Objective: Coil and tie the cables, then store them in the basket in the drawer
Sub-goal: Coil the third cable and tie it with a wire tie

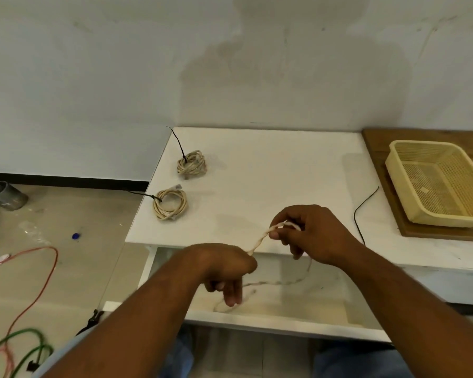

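Note:
A loose beige cable [258,240] runs taut between my two hands over the table's front edge. My right hand [311,233] pinches its looped end. My left hand [227,268] grips it lower down, and the rest trails slack into the open white drawer [271,320] below. Two beige cables lie coiled on the white table [271,173], each bound with a black tie: one at the back left [191,165], one nearer [170,204]. A spare black tie [362,211] lies at the table's right. The yellow mesh basket [399,181] stands empty on a wooden board.
The wooden board [377,148] sits at the table's right end. On the floor to the left lie red [49,271] and green [25,347] cables, a metal can [4,196], a blue cap [76,236] and a black tool [93,319].

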